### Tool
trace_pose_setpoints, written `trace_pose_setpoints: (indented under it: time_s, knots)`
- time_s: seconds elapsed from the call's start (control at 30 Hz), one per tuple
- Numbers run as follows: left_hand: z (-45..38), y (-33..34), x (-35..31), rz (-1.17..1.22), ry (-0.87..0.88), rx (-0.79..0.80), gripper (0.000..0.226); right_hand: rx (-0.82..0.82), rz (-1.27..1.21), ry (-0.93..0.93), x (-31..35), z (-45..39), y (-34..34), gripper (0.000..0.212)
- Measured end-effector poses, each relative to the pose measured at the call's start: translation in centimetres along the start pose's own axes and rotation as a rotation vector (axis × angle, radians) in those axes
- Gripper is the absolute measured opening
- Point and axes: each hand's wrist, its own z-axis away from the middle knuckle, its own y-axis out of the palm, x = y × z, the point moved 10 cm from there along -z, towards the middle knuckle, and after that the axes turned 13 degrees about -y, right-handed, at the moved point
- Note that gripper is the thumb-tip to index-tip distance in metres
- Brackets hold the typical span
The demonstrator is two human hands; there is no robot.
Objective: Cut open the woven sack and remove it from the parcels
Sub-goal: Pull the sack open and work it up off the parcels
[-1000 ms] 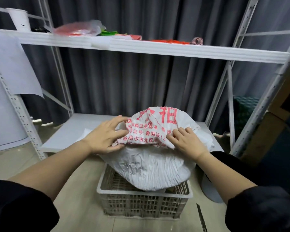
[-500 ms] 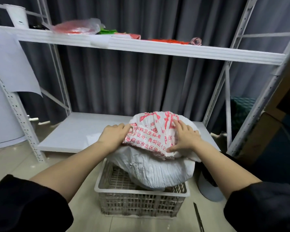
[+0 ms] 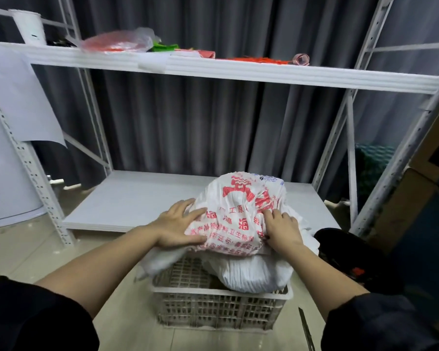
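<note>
A white woven sack (image 3: 241, 214) with red printed characters bulges out of a white plastic crate (image 3: 221, 310) on the floor. My left hand (image 3: 179, 228) lies flat on the sack's left side, fingers straight, thumb along the lower fold. My right hand (image 3: 280, 228) is on the sack's right side with its fingertips curled into a bunched fold of the fabric. The parcels inside are hidden by the sack. A thin dark blade (image 3: 306, 329), likely a knife, lies on the floor right of the crate.
A white metal rack stands behind the crate: its low shelf (image 3: 137, 198) just beyond the sack, its upper shelf (image 3: 238, 70) carrying bags and papers. A dark object (image 3: 350, 254) lies to the right of the crate. Tiled floor (image 3: 74, 254) spreads to the left.
The sack has been pulled up and bunched toward its top. My left hand slid lower and flattened on the left side. My right hand moved to the right side and gathered fabric.
</note>
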Motion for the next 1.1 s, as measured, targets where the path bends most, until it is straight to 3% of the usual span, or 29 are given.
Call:
trace_pose_setpoints:
  time_s: [0.1, 0.2, 0.3, 0.37, 0.5, 0.6, 0.77, 0.9, 1.0, 1.1]
  knots:
    - [-0.7, 2.1, 0.7, 0.287, -0.052, 0.113, 0.114, -0.057, -0.058, -0.048, -0.4, -0.1, -1.1, 0.063]
    - [-1.0, 4.2, 0.5, 0.322, -0.082, 0.172, 0.15, -0.12, -0.085, -0.071, -0.8, -0.6, -3.4, 0.06]
    - [-0.5, 4.7, -1.2, 0.32, -0.065, 0.145, 0.156, -0.179, -0.156, -0.018, -2.3, -0.9, -5.0, 0.056]
    - [-0.3, 3.5, -1.8, 0.293, -0.073, 0.046, 0.137, -0.203, -0.219, -0.013, -2.6, -1.1, -5.5, 0.053]
    - [-0.1, -2.0, -0.3, 0.184, -0.193, -0.285, 0.058, -0.299, -0.329, -0.026, -2.2, -1.9, -8.4, 0.046]
    - [1.0, -8.7, 0.3, 0.15, -0.276, -0.558, 0.036, -0.419, -0.251, -0.031, -2.1, -2.2, -13.1, 0.04]
    - [4.5, -20.4, -1.0, 0.112, -0.239, -0.943, 0.024, -0.579, -0.175, 0.019, -3.8, -1.6, -21.4, 0.043]
    - [5.7, -23.3, -0.8, 0.003, -0.244, -0.941, 0.024, -0.502, -0.163, -0.037, -3.1, -1.6, -23.6, 0.045]
    - [7.5, -26.8, -0.7, 0.033, -0.267, -1.053, 0.027, -0.642, -0.226, -0.023, -3.4, -0.9, -27.6, 0.049]
    - [6.9, -27.4, 0.0, 0.066, -0.323, -0.899, 0.031, -0.542, -0.175, -0.05, -2.6, -1.1, -29.1, 0.053]
